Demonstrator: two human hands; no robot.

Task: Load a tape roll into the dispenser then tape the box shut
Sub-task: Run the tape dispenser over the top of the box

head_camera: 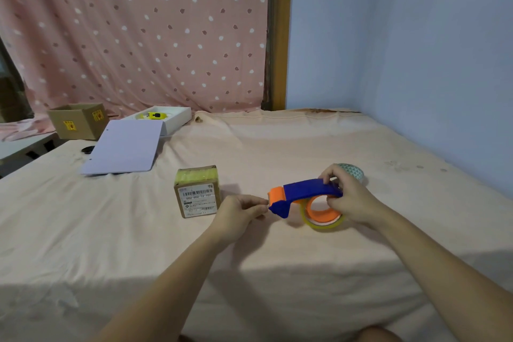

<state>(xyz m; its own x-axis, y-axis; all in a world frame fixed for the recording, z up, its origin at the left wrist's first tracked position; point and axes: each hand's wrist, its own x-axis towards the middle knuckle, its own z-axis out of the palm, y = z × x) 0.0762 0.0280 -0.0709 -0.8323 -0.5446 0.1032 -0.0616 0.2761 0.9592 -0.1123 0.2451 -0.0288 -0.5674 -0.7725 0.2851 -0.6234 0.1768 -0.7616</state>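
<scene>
A blue and orange tape dispenser [305,191] is held just above the pink sheet, with a clear yellowish tape roll [323,223] on its orange hub. My right hand [349,197] grips the dispenser's rear handle. My left hand [241,211] pinches at the orange front end, fingers closed on what looks like the tape's end. A small brown cardboard box [197,191] with a barcode label stands left of my left hand, its top covered in yellowish tape.
A patterned green tape roll [354,171] lies behind my right hand. Far left are an open cardboard box [79,121], a white tray [177,116] holding a yellow item, and a white board [125,147]. A blue wall runs along the right.
</scene>
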